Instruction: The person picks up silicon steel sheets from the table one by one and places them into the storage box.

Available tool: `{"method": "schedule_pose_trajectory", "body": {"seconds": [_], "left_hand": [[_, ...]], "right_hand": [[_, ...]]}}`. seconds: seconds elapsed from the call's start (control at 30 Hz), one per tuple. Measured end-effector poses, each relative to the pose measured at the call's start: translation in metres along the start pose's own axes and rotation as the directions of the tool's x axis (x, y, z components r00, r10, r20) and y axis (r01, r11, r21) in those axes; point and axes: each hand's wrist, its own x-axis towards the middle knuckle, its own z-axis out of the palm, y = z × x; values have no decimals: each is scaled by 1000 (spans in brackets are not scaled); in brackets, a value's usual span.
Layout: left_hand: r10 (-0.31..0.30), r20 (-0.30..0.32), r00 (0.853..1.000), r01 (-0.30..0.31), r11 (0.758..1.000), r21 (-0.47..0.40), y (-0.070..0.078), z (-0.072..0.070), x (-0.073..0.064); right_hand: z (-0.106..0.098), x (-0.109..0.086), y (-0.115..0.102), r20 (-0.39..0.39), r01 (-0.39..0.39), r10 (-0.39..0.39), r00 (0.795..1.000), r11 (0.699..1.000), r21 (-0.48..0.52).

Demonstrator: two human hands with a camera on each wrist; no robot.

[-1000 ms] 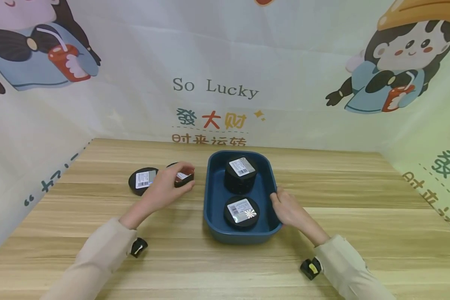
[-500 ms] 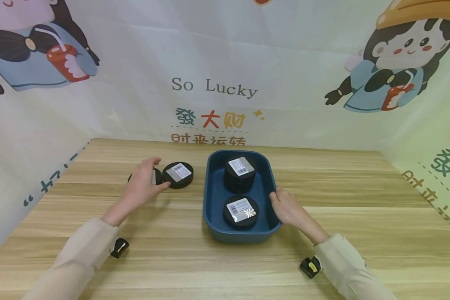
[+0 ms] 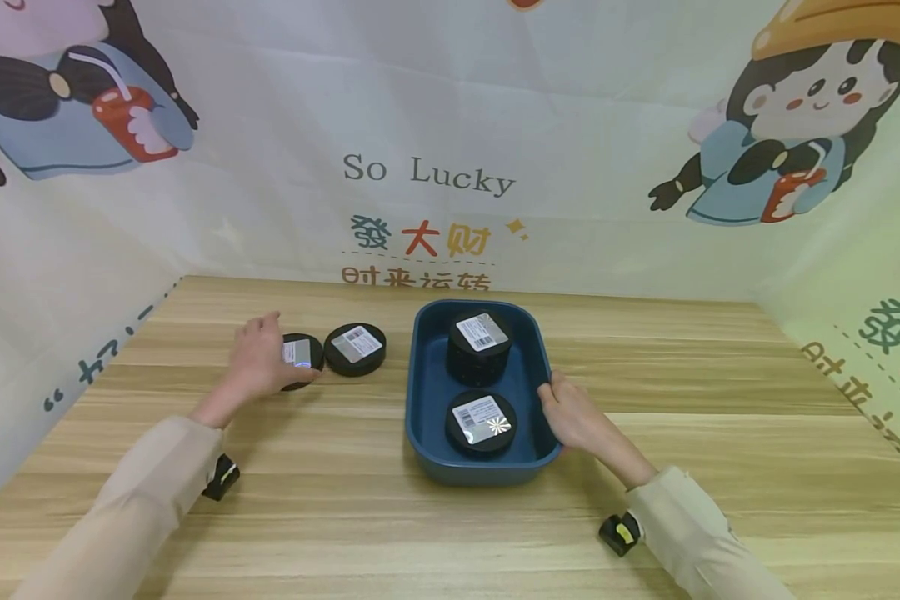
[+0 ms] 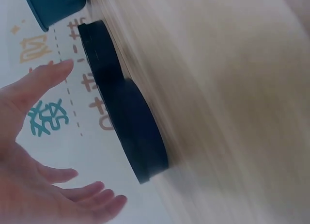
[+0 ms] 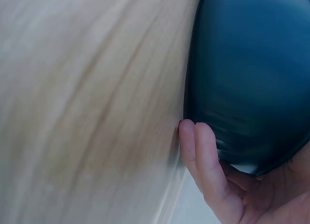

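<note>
Two flat, round black containers with silver-white barcode labels lie side by side on the table: the left container [image 3: 300, 354] and the right container [image 3: 356, 348]. My left hand [image 3: 258, 354] is at the left one, thumb and fingers spread wide on either side of it. In the left wrist view, the left hand [image 4: 43, 151] shows a gap between its fingers and the container edge [image 4: 140, 129]. My right hand [image 3: 573, 412] grips the right wall of a deep blue bin [image 3: 427, 450]. In the right wrist view, fingers [image 5: 208, 156] lie along the bin's outer side.
Inside the bin, a taller black cylinder [image 3: 478, 350] with a label stands at the back, and a round labelled container [image 3: 482, 423] lies in front. A printed cloth [image 3: 435, 125] hangs behind and beside the wooden table [image 3: 390, 533].
My left hand has released the right container, now lying on the table, and moved left to the other one. The right hand has stayed on the bin.
</note>
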Motion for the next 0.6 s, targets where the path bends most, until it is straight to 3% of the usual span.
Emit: {"method": "schedule_pose_trajectory", "body": {"seconds": [0.13,0.3,0.6], "left_hand": [[-51,88,995,46,997,56,-6,-1,3],[-116,181,977,99,990,102,-9,-1,7],[-136,239,961,76,967,245,-10,1,14]], "right_hand": [[0,0,0,-9,5,-6,1000,1000,-18],[0,1,1,-22,10,-12,1000,999,-47],[0,1,1,-21,10,-11,1000,999,-38]]}}
